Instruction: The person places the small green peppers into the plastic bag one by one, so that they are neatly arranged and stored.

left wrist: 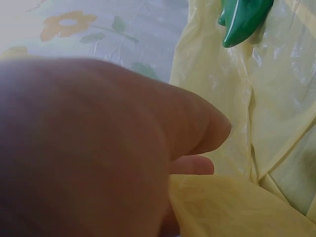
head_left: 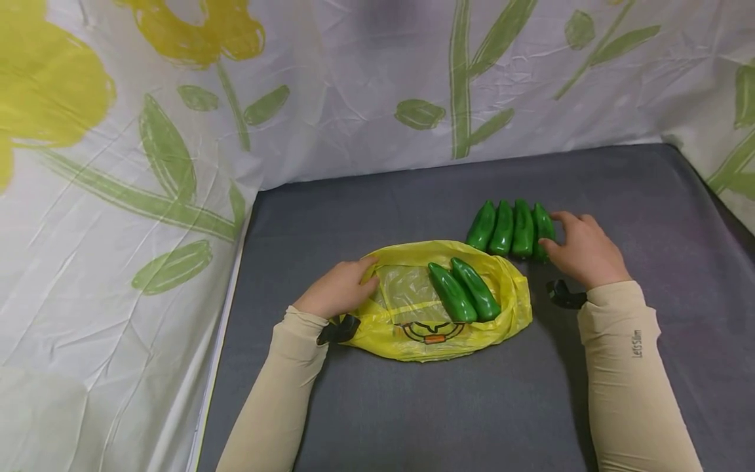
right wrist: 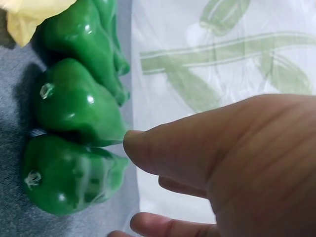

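Observation:
A yellow plastic bag lies with its mouth spread wide. My left hand holds the bag's left edge; in the left wrist view a yellow fold runs in under the thumb and fingers. Two green peppers lie side by side in the bag's right half. Behind the bag's right end, several more green peppers lie in a row. My right hand is at the rightmost pepper, thumb and fingers spread apart. Its thumb tip overlaps the peppers in the right wrist view.
Everything lies on a dark grey cloth-covered table. A white sheet with printed yellow flowers and green leaves hangs behind the table and along its left side. Another stretch of the sheet borders the right edge.

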A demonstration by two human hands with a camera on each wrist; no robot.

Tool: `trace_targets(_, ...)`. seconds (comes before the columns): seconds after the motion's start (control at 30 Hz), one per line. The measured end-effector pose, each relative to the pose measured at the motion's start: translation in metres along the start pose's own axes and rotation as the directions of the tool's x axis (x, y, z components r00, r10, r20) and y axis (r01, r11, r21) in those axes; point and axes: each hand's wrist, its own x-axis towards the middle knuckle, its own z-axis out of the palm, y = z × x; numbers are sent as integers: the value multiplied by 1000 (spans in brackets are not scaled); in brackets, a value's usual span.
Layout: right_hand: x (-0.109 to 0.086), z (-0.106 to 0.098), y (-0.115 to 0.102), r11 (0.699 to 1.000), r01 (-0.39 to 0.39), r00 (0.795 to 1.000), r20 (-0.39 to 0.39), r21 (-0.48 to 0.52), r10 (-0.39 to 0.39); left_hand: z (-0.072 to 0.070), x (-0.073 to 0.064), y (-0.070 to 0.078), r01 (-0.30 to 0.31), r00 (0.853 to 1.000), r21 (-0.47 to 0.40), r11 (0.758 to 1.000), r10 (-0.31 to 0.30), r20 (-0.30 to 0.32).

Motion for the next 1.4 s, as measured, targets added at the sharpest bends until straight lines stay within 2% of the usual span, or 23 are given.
trace_targets(0.17,5,4,6,999,-34,998,53,7,33,1,1,-1,5,1000,-6,1000,-5,5)
trace_targets(0.5,11,10,10,1000,6,995,102,-22,-4,0,0,1,6,1000,-10,1000,-6,7)
trace_targets(0.83,13,8,10,999,-31,987,157,18,28,0,0,1,-3,1000,4,1000,3,5)
trace_targets(1.4,13,4,14,996,-82,984,164,40,74,-1,0,2,-1,1000,5,1000,1,1)
